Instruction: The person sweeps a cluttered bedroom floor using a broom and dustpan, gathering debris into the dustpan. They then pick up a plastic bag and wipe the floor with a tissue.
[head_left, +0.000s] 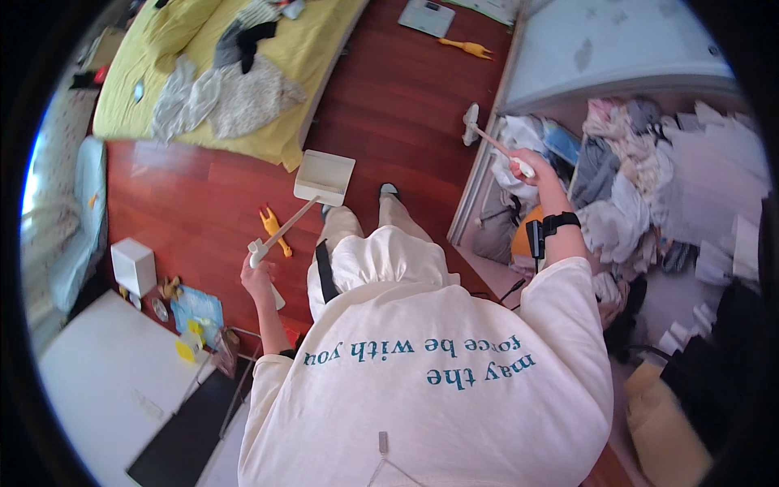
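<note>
Lettering: 2 lines of teal print across the cream shirt (438, 418), lower centre, inverted in the frame.

Surroundings: red-brown plank floor (398, 105). Bed (122, 114) with yellow sheet, upper left, bearing loose clothes (251, 93). Heap of pale garments (621, 191) at right, beyond a floor rail (469, 199). 2 yellow toy chickens: 1 toy (276, 231) left of centre, near the dustpan handle; 1 more (466, 49) at top centre, below a pale square panel (426, 18). White box (134, 266) at left, above a white tabletop (97, 357). 1 shoe (389, 191) on the floor right of the dustpan, near it.

Implements and hands: cream dustpan (324, 174), upper centre-left, between bed corner and feet; its handle slants down-left to the left hand (258, 280), fingers closed around it. Brush (495, 142), upper right of centre, pink-and-white handle gripped in the right hand (526, 166); its white head lies up-left of that hand, just beside the rail, contact with the floor not discernible. Black device (556, 231) on the right wrist. Dustpan and brush head stand well apart.
</note>
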Available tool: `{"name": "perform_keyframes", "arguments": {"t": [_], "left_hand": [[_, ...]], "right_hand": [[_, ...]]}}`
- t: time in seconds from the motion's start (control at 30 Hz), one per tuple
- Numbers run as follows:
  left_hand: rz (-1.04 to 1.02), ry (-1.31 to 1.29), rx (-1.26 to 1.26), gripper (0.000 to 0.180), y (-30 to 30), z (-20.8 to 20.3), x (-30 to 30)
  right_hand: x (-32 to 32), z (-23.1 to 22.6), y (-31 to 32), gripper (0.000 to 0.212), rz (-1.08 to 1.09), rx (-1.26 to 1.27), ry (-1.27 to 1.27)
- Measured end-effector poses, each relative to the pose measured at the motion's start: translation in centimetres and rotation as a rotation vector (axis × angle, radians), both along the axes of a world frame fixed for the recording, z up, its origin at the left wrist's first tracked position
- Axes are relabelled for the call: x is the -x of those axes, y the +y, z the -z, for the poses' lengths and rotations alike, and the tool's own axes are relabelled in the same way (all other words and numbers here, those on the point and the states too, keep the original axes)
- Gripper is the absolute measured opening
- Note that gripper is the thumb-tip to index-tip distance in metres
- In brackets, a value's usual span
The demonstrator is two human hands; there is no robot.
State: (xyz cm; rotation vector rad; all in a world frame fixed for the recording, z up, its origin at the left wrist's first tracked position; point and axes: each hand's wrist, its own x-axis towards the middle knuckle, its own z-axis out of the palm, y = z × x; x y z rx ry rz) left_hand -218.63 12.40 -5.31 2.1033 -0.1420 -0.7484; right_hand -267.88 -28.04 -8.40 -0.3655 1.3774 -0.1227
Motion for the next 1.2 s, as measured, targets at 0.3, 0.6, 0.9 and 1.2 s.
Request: {"name": "perform_keyframes", "arguments": {"t": [0.3, 0.6, 0.9, 1.2], "left_hand": [[-0.215, -0.021, -0.009, 0.043, 8.9, -0.2, 5.0], [-0.490, 0.001, 0.028, 0.045, 23.9, 1.8, 8.9], [-0.517, 0.006, -0.033, 0.043, 35.3, 4.2, 9.6], [-0.585, -0.018, -0.218, 0.041, 40.5, 4.4, 11.7]], "right_hand": [[-8.7, 4.5, 3.7, 0.015, -0.351, 0.085, 0.279], [-14.7, 3.9, 16.6, 0.013, -0.554, 0.068, 0.260], [-21.8, 1.2, 33.0, 0.013, -0.814, 0.104, 0.108], [-26.8, -5.8, 31.8, 0.015, -0.843, -0.160, -0.098]]}}
